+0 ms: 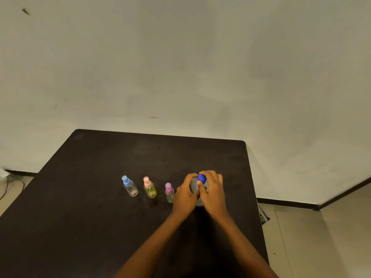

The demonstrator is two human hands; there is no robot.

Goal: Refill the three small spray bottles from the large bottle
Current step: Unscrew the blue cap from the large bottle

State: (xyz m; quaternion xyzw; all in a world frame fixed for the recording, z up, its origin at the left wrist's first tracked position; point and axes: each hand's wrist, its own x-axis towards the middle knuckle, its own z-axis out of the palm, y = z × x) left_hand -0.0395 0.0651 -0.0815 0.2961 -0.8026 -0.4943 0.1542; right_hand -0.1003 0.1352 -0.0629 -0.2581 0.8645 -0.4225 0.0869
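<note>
Head view: left hand (185, 195) curled round large bottle (193, 186), right hand (213, 190) pinched its blue cap (201, 177) from above, forearms extended. Small spray bottles (150, 189) stood upright, just left of the grip.

Matt dark table (100, 207); clear glossy plastic spray bottles (150, 190); blue plastic cap (201, 177).
</note>
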